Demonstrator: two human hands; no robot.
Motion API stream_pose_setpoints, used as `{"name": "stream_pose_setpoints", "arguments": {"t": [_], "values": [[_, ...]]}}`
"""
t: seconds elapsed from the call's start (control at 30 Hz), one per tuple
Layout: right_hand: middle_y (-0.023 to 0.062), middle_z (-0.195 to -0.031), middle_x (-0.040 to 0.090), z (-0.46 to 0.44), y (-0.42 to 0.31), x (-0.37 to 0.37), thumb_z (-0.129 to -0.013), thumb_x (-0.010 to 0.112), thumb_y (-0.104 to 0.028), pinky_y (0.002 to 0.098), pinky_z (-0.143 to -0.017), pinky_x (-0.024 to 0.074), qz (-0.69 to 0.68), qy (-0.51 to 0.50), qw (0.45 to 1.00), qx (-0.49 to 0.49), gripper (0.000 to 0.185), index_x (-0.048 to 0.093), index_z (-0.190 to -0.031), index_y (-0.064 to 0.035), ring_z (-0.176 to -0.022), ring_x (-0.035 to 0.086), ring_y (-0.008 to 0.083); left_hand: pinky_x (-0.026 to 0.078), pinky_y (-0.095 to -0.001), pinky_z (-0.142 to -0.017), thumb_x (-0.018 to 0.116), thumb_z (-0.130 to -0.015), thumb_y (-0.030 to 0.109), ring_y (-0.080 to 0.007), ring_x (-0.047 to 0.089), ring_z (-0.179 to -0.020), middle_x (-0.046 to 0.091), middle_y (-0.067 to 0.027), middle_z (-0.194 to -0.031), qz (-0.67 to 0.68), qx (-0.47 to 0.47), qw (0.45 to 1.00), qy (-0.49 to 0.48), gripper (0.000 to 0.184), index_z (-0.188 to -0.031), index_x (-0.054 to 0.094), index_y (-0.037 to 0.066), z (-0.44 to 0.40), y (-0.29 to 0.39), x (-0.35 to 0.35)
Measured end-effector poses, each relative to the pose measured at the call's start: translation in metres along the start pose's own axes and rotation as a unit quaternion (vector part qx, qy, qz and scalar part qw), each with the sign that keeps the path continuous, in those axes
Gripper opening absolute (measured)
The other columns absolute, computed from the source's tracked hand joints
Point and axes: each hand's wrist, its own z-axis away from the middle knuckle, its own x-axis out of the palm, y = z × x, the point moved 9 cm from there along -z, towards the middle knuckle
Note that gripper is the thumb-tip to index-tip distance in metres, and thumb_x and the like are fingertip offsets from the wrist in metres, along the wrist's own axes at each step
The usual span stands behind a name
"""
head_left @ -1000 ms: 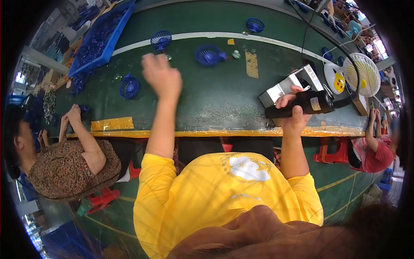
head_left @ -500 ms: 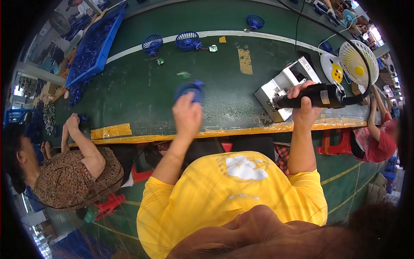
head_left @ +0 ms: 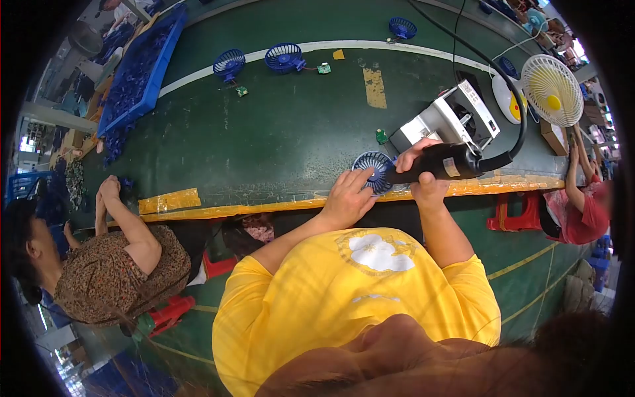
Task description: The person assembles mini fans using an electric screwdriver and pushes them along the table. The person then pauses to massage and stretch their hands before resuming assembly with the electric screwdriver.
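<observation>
My left hand [head_left: 348, 198] holds a round blue fan [head_left: 372, 163] at the table's front edge, fingers resting on its near left side. A small green circuit board [head_left: 381, 136] lies just beyond the fan. In my right hand [head_left: 430, 190] is a black electric screwdriver [head_left: 442, 162], held almost level, its thick cable curving up and away to the right. The screwdriver's nose points left at the fan's right side; whether the tip touches it is hard to see. Behind the screwdriver stands a silver metal screw feeder [head_left: 433, 119].
Several blue fans, including one [head_left: 284, 57], sit across the far side with circuit boards attached. A blue tray [head_left: 142, 73] of blue parts is at the left. A white fan [head_left: 553, 90] stands right. One person [head_left: 122, 271] sits left, another [head_left: 579, 212] right.
My left hand has brought the blue fan from mid-table rightward to the front edge. My right hand has moved the screwdriver left, away from the screw feeder and toward the fan.
</observation>
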Motion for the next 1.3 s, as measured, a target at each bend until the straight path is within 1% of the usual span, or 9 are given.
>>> {"name": "stream_pose_setpoints", "arguments": {"t": [0.3, 0.6, 0.73, 0.77, 0.87, 0.9, 1.0, 1.13, 1.3], "values": [[0.0083, -0.079, 0.059, 0.009, 0.014, 0.010, -0.071, 0.082, -0.025, 0.0290, -0.068, 0.0488, -0.003, -0.025, 0.999, 0.020, 0.057, 0.049, -0.110, 0.0009, -0.075, 0.057, 0.0165, 0.042, -0.0447, -0.085, 0.073, -0.070, 0.015, -0.0326, 0.055, -0.101, 0.057, -0.0175, -0.116, -0.010, 0.004, 1.000, 0.014, 0.020, -0.074, 0.060, 0.001, 0.001, 0.001, -0.003], [0.0065, -0.079, 0.056, 0.021, 0.030, 0.026, -0.070, 0.081, -0.009, 0.0294, -0.073, 0.0470, -0.014, -0.067, 0.996, 0.065, 0.045, 0.048, -0.100, -0.0034, -0.077, 0.056, 0.0152, 0.042, -0.0422, -0.087, 0.072, -0.068, 0.015, -0.0308, 0.054, -0.099, 0.057, -0.0196, -0.115, 0.001, 0.011, 1.000, 0.017, 0.019, -0.075, 0.062, 0.000, 0.005, -0.002, -0.001], [0.0067, -0.078, 0.057, 0.012, 0.024, 0.008, -0.074, 0.079, -0.019, 0.0294, -0.070, 0.0475, 0.026, -0.039, 0.997, 0.058, 0.056, 0.046, -0.114, 0.0007, -0.074, 0.056, 0.0157, 0.042, -0.0422, -0.086, 0.071, -0.069, 0.014, -0.0309, 0.054, -0.098, 0.057, -0.0196, -0.115, -0.003, 0.014, 1.000, 0.010, 0.018, -0.076, 0.063, 0.000, 0.004, -0.002, -0.006], [0.0068, -0.077, 0.058, 0.006, 0.014, 0.000, -0.076, 0.077, -0.026, 0.0300, -0.067, 0.0481, 0.043, -0.026, 0.998, 0.045, 0.063, 0.043, -0.120, 0.0027, -0.072, 0.057, 0.0161, 0.042, -0.0422, -0.086, 0.071, -0.069, 0.014, -0.0309, 0.054, -0.098, 0.057, -0.0197, -0.115, -0.004, 0.016, 1.000, 0.009, 0.018, -0.077, 0.063, 0.000, 0.003, -0.001, -0.008], [0.0087, -0.074, 0.058, -0.020, -0.037, -0.015, -0.075, 0.077, -0.036, 0.0316, -0.064, 0.0491, 0.063, 0.035, 0.997, -0.042, 0.066, 0.044, -0.118, 0.0016, -0.066, 0.057, 0.0187, 0.042, -0.0426, -0.087, 0.071, -0.070, 0.013, -0.0309, 0.054, -0.097, 0.056, -0.0190, -0.115, -0.002, 0.019, 1.000, 0.016, 0.017, -0.077, 0.062, 0.001, 0.003, -0.002, -0.009], [0.0089, -0.074, 0.058, -0.028, -0.056, -0.019, -0.073, 0.078, -0.037, 0.0319, -0.064, 0.0488, 0.077, 0.047, 0.992, -0.092, 0.064, 0.046, -0.115, 0.0001, -0.066, 0.057, 0.0190, 0.041, -0.0427, -0.087, 0.071, -0.070, 0.013, -0.0307, 0.054, -0.097, 0.056, -0.0186, -0.114, -0.005, 0.018, 1.000, 0.011, 0.017, -0.078, 0.062, 0.001, 0.002, -0.002, -0.009], [0.0084, -0.074, 0.056, -0.040, -0.081, -0.026, -0.075, 0.077, -0.035, 0.0329, -0.066, 0.0486, 0.108, 0.067, 0.981, -0.146, 0.055, 0.048, -0.109, -0.0018, -0.068, 0.057, 0.0194, 0.041, -0.0433, -0.087, 0.071, -0.071, 0.013, -0.0304, 0.054, -0.097, 0.056, -0.0167, -0.112, -0.003, 0.021, 1.000, 0.003, 0.016, -0.078, 0.062, 0.001, 0.001, 0.000, -0.008], [0.0082, -0.076, 0.056, -0.040, -0.061, -0.027, -0.076, 0.077, -0.034, 0.0340, -0.068, 0.0485, 0.126, 0.062, 0.985, -0.096, 0.052, 0.049, -0.106, -0.0027, -0.069, 0.056, 0.0196, 0.042, -0.0441, -0.086, 0.071, -0.071, 0.013, -0.0294, 0.054, -0.097, 0.058, -0.0132, -0.110, 0.005, 0.039, 0.999, -0.003, 0.016, -0.078, 0.063, 0.002, 0.003, -0.001, -0.004], [0.0089, -0.074, 0.056, -0.038, -0.038, -0.018, -0.078, 0.075, -0.035, 0.0348, -0.067, 0.0482, 0.044, 0.047, 0.997, -0.053, 0.051, 0.048, -0.107, -0.0019, -0.069, 0.056, 0.0197, 0.041, -0.0400, -0.085, 0.071, -0.069, 0.012, -0.0260, 0.052, -0.094, 0.058, -0.0103, -0.105, 0.019, 0.062, 0.998, 0.000, 0.015, -0.079, 0.065, 0.003, 0.002, 0.004, -0.008]]}}
